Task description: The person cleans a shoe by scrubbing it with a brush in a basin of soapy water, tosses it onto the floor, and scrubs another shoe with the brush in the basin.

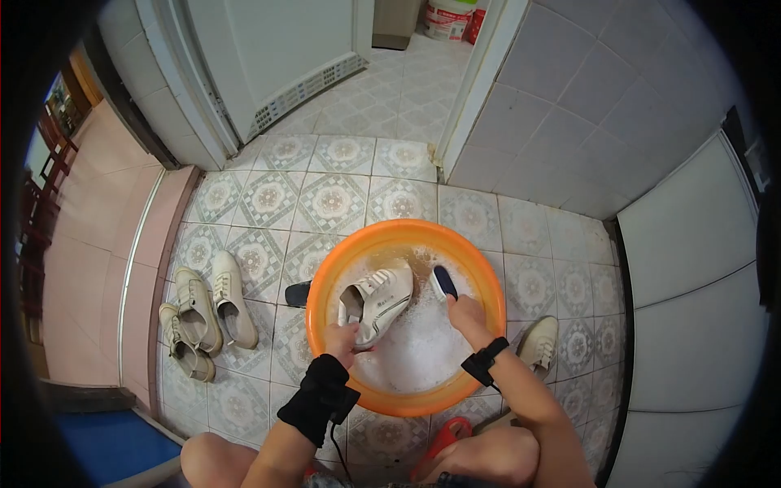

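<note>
An orange basin [492, 342] full of foamy water [419, 350] stands on the tiled floor in front of me. My left hand [342, 340] grips a white sneaker [381, 299] by its heel, over the left side of the basin. The shoe has dark lettering and stripes on its side, and its toe points away to the upper right. In my right hand [468, 315] is a scrub brush [443, 281] with a dark blue back and white bristles, held at the suds on the right, apart from the shoe. Each wrist wears a black band.
Several pale shoes [230, 301] stand on the floor at the left, and another shoe [539, 342] is right of the basin. A dark object [298, 294] touches the basin's left. A pink step [142, 276] edges the left; white panels [687, 220] stand right. A door [272, 57] stands open ahead.
</note>
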The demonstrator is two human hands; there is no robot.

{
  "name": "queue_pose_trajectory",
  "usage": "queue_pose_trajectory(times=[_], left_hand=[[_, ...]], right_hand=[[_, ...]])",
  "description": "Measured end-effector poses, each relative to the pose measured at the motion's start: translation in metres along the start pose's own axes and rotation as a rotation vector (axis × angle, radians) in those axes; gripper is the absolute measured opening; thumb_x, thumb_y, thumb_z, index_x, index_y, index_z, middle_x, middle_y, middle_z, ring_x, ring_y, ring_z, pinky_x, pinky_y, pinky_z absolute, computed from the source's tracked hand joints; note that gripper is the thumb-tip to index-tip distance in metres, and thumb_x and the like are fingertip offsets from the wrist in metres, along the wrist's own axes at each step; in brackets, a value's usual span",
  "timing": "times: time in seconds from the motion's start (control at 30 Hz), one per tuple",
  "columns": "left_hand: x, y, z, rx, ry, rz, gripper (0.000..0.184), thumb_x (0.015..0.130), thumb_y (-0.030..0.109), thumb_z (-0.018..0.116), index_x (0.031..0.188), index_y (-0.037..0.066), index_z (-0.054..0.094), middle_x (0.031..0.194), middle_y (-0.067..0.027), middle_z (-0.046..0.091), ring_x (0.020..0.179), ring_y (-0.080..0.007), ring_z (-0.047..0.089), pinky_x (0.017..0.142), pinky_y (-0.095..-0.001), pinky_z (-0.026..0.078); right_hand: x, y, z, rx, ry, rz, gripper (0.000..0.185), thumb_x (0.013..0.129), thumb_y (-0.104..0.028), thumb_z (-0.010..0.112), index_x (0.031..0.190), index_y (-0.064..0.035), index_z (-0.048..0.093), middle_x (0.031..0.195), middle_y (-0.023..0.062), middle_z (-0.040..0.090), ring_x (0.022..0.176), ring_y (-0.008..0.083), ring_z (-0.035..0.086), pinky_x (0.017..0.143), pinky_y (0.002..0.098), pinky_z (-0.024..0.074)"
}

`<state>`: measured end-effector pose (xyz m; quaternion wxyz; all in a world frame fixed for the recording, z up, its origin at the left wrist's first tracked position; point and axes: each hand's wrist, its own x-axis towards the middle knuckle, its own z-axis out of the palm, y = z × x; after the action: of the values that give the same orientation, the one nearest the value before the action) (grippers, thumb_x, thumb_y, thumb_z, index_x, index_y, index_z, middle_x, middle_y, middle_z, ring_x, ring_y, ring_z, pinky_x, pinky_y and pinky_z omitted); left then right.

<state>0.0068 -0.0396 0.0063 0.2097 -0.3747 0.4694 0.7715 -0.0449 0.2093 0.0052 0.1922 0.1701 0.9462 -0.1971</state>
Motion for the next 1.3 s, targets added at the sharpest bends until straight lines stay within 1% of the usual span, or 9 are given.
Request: queue_pose_trajectory(times=[0.07,0.13,0.2,0.27,0.57,0.77,0.9,1.1,1.3], left_hand=[[-0.005,-0.001,0.007,-0.007,0.072,0.019,0.029,0.084,0.005,0.047,0.111,-0.004,0.04,0.1,-0.0187,0.054,0.077,-0.0328,0.061,0.051,-0.0462,0.054],[-0.003,-0.001,0.007,-0.002,0.084,0.026,0.029,0.084,0.005,0.046,0.111,-0.004,0.041,0.099,-0.0185,0.054,0.076,-0.0324,0.061,0.051,-0.0459,0.054],[-0.002,-0.004,0.005,-0.008,0.101,0.023,0.028,0.085,0.005,0.046,0.11,-0.005,0.041,0.098,-0.0183,0.055,0.076,-0.032,0.061,0.05,-0.0456,0.054],[0.0,-0.001,0.001,-0.068,0.044,0.023,0.026,0.084,0.005,0.05,0.107,-0.005,0.044,0.095,-0.0182,0.056,0.074,-0.0312,0.061,0.049,-0.0434,0.053],[-0.013,0.011,0.009,-0.047,-0.048,-0.013,0.023,0.076,-0.001,0.059,0.095,-0.008,0.049,0.087,-0.0177,0.058,0.066,-0.027,0.061,0.047,-0.0382,0.052],[-0.003,0.009,0.001,0.028,-0.053,0.003,0.026,0.075,-0.003,0.058,0.099,-0.007,0.048,0.089,-0.0176,0.058,0.067,-0.0269,0.062,0.047,-0.0388,0.052],[0.0,0.009,0.008,-0.015,-0.065,-0.017,0.027,0.075,-0.002,0.058,0.1,-0.004,0.05,0.086,-0.0155,0.059,0.066,-0.0262,0.062,0.046,-0.0385,0.052],[0.001,0.012,0.005,0.065,-0.086,-0.017,0.026,0.075,-0.001,0.058,0.1,0.0,0.051,0.084,-0.014,0.06,0.064,-0.0249,0.062,0.047,-0.0369,0.052],[0.002,0.005,0.01,0.013,-0.025,0.011,0.026,0.075,-0.002,0.058,0.1,-0.002,0.05,0.086,-0.0152,0.059,0.066,-0.0265,0.062,0.047,-0.0375,0.052]], right_hand=[[0.005,0.009,0.017,-0.026,0.016,0.1,0.051,0.086,-0.048,0.043,0.085,0.0003,0.061,0.085,0.0214,0.062,0.083,0.0367,0.059,0.072,0.045,0.0445],[-0.003,-0.002,0.016,0.422,-0.399,0.285,0.05,0.087,-0.045,0.042,0.085,0.0013,0.06,0.081,0.022,0.062,0.077,0.0366,0.06,0.068,0.0453,0.046],[-0.033,-0.014,0.012,0.488,-0.338,0.211,0.049,0.087,-0.044,0.042,0.084,0.0026,0.058,0.074,0.0239,0.061,0.069,0.0388,0.06,0.062,0.0472,0.0465],[-0.059,-0.02,0.018,0.136,-0.019,-0.37,0.042,0.088,-0.039,0.044,0.079,0.0011,0.052,0.065,0.0231,0.057,0.06,0.0393,0.056,0.056,0.0479,0.0421],[-0.011,-0.031,-0.013,-0.073,-0.001,-0.261,0.044,0.087,-0.04,0.043,0.085,0.0011,0.058,0.077,0.0246,0.06,0.075,0.04,0.059,0.067,0.048,0.0454],[-0.083,-0.065,-0.005,-0.121,-0.164,-0.467,0.043,0.088,-0.041,0.043,0.087,-0.001,0.059,0.076,0.0222,0.06,0.074,0.0389,0.058,0.065,0.0468,0.0451],[-0.013,-0.034,-0.003,-0.076,-0.014,-0.288,0.044,0.087,-0.042,0.043,0.085,-0.0007,0.058,0.076,0.0224,0.06,0.074,0.0392,0.058,0.065,0.0472,0.0447],[-0.068,-0.066,-0.012,-0.133,-0.232,-0.497,0.045,0.087,-0.043,0.044,0.085,-0.0013,0.058,0.076,0.0227,0.06,0.074,0.0376,0.059,0.065,0.0461,0.0453],[-0.012,-0.041,-0.015,-0.189,-0.092,-0.283,0.047,0.087,-0.044,0.043,0.084,-0.0002,0.059,0.078,0.022,0.06,0.074,0.0382,0.059,0.066,0.0455,0.0454]])
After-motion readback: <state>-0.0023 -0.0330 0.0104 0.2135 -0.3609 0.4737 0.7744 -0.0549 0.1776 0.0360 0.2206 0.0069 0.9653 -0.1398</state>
